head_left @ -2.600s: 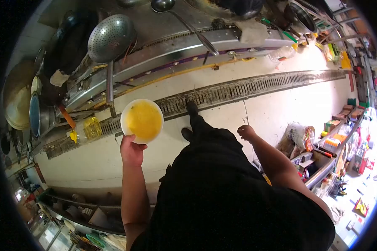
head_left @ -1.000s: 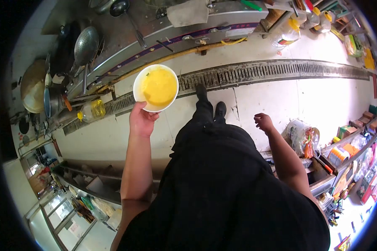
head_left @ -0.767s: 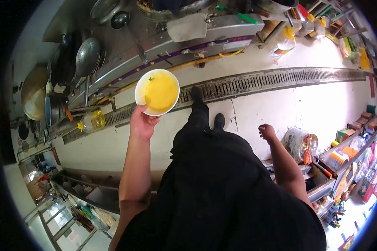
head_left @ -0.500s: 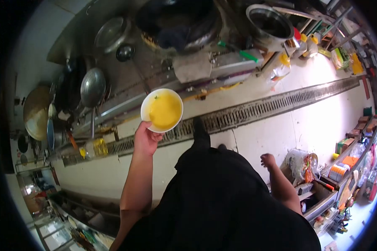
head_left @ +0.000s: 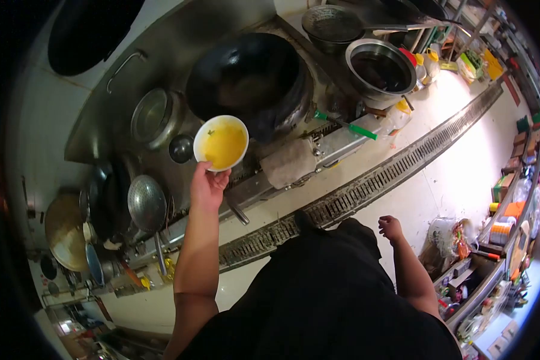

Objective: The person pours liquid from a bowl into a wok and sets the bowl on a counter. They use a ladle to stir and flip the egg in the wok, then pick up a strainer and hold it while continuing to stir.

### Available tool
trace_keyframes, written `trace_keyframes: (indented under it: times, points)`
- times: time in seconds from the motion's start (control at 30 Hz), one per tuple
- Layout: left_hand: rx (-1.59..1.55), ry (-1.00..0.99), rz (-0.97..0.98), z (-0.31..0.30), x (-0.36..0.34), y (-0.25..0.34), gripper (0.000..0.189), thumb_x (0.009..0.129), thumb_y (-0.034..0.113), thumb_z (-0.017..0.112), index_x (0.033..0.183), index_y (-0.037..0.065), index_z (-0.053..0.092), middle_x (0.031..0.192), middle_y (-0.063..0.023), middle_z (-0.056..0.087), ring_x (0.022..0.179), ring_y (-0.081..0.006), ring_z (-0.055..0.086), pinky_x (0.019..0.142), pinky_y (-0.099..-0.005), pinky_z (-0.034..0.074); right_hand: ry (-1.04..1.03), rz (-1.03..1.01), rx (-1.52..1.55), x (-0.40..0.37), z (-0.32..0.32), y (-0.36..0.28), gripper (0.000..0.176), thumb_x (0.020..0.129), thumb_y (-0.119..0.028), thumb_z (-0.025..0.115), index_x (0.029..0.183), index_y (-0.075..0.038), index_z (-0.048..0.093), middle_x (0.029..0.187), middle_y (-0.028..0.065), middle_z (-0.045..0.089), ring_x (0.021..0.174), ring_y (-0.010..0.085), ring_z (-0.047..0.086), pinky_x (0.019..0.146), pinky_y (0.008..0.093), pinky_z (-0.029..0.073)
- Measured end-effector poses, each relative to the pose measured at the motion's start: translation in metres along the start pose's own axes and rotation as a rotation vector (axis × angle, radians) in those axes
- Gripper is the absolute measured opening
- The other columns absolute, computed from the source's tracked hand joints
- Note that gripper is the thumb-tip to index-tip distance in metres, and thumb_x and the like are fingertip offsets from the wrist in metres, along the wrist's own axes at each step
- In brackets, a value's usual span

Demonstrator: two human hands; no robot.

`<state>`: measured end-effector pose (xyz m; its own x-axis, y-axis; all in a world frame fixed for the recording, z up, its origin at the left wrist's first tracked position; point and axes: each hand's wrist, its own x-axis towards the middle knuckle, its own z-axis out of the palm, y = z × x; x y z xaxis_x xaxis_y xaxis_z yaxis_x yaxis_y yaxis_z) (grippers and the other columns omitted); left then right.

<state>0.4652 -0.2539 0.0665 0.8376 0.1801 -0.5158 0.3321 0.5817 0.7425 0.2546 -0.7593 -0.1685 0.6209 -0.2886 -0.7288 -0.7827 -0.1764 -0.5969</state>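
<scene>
Noting a steel stove (head_left: 162, 66) filling the upper view. Finding a dark wok (head_left: 246, 75) seated in it, appearing empty. Recording a white bowl (head_left: 221, 143) of yellow liquid, raised just beside the wok's near rim. Judging the liquid as all in the bowl, none reaching the wok yet. Facing mouth up, about level; being round, showing no long axis. Logging the left hand (head_left: 208, 186) as gripping the bowl's near rim from below. Logging the right hand (head_left: 390, 228) as loosely curled, holding nothing, down at the side.
</scene>
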Motion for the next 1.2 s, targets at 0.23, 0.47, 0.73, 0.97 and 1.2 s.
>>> trace_keyframes:
  times: [0.23,0.47,0.73,0.97,1.2]
  points:
    - [-0.089,0.104,0.014,0.055,0.105,0.023,0.039,0.078,0.015,0.057,0.112,-0.001,0.047,0.096,-0.019,0.058,0.076,-0.0289,0.064,0.065,-0.0308,0.055,0.046,0.121,-0.036,0.015,-0.022,0.035,0.026,0.081,-0.017,0.059,0.101,0.0,0.06,0.07,0.01,0.062,0.051,0.0178,0.058,0.044,0.0293,0.046]
    - [-0.074,0.183,0.042,0.083,0.209,0.026,0.036,0.077,0.009,0.054,0.111,0.0,0.047,0.098,-0.0168,0.057,0.077,-0.0294,0.062,0.062,-0.0343,0.059,0.095,0.327,0.051,0.043,-0.096,0.05,0.022,0.083,-0.016,0.053,0.099,-0.003,0.06,0.068,0.0092,0.059,0.048,0.0192,0.057,0.04,0.0306,0.044]
    - [0.064,0.407,0.063,0.114,0.264,0.026,0.035,0.078,0.011,0.058,0.111,0.001,0.05,0.1,-0.0175,0.056,0.079,-0.0325,0.061,0.058,-0.035,0.058,0.157,0.234,0.144,0.069,-0.115,-0.005,0.022,0.082,-0.016,0.055,0.099,-0.002,0.059,0.067,0.0076,0.058,0.049,0.0167,0.055,0.041,0.0282,0.042]
    - [0.254,0.49,0.135,0.126,0.27,0.034,0.038,0.077,0.015,0.065,0.11,0.0,0.051,0.101,-0.0188,0.057,0.074,-0.0319,0.062,0.052,-0.0351,0.056,0.103,0.195,0.194,0.079,-0.099,-0.027,0.022,0.081,-0.015,0.058,0.098,-0.001,0.06,0.066,0.007,0.057,0.047,0.0162,0.054,0.041,0.0282,0.042]
    - [0.535,0.354,0.335,0.129,0.255,0.055,0.046,0.071,0.009,0.068,0.111,0.001,0.046,0.097,-0.0189,0.057,0.066,-0.0279,0.062,0.044,-0.032,0.051,0.079,0.269,0.134,0.087,-0.094,0.003,0.02,0.083,-0.015,0.055,0.098,-0.003,0.06,0.067,0.0077,0.058,0.047,0.0173,0.055,0.039,0.0279,0.042]
